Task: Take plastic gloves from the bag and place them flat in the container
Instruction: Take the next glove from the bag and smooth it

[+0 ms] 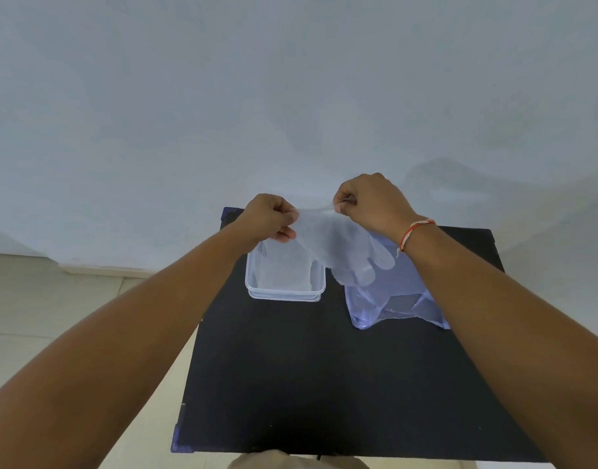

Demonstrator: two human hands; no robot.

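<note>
Just above the middle of the frame, the left hand (272, 216) and the right hand (368, 203) each pinch one corner of the cuff of a clear plastic glove (338, 247), fingers curled and thumb pressed against them, so the cuff edge is drawn out taut between the two fists. From that edge the glove hangs down and slightly toward the right of the frame, its finger sleeves dangling loose at the bottom, apparently clear of the surface below. It looks nearly weightless, thin and limp, likely slippery and inclined to cling or fold on itself, so the two-corner hold at the cuff seems the sensible place to keep it spread; a single pinch would probably let it bunch. Directly under the left hand, and partly behind the glove's left edge, sits the clear container (285, 294), open at the top; whether it already holds any gloves cannot be told through the film. Below the right hand, in the centre right of the frame, the bluish plastic bag (395, 309) lies crumpled behind the hanging fingers. Both rest on a black table (324, 384), the right wrist wearing a red thread band (414, 231).
</note>
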